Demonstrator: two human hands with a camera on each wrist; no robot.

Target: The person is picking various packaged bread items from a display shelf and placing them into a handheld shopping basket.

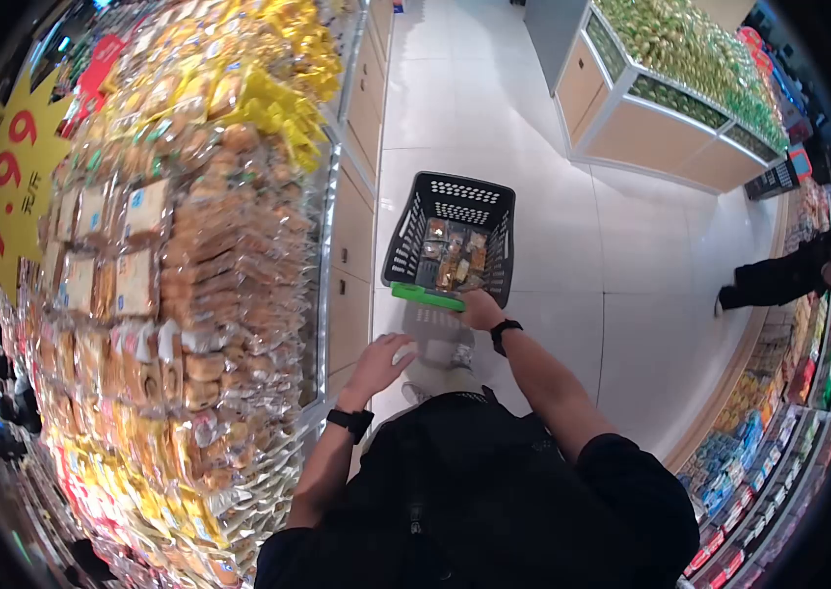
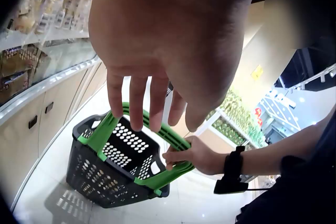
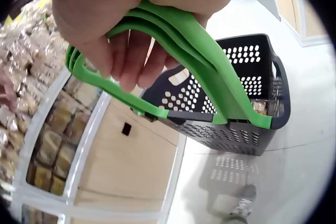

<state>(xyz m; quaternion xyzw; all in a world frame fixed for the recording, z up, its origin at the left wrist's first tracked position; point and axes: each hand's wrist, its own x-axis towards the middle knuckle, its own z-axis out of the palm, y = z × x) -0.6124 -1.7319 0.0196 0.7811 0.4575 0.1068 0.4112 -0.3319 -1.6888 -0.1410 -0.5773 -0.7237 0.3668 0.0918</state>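
Note:
In the head view a black perforated shopping basket with several clear-wrapped packages inside is in front of me, above the floor. My right hand grips its green handle at the right end; in the right wrist view the fingers curl round the green bars. My left hand is held out left of the handle, holding nothing. From the left wrist camera, its fingers hang relaxed and overlap the handle in that view. A black band is on each wrist.
A tall display of bagged baked goods stands close on my left, above wooden cabinets. Ahead right is a produce stand. A person in dark trousers is at the right, near shelves of packets. Pale floor tiles lie between.

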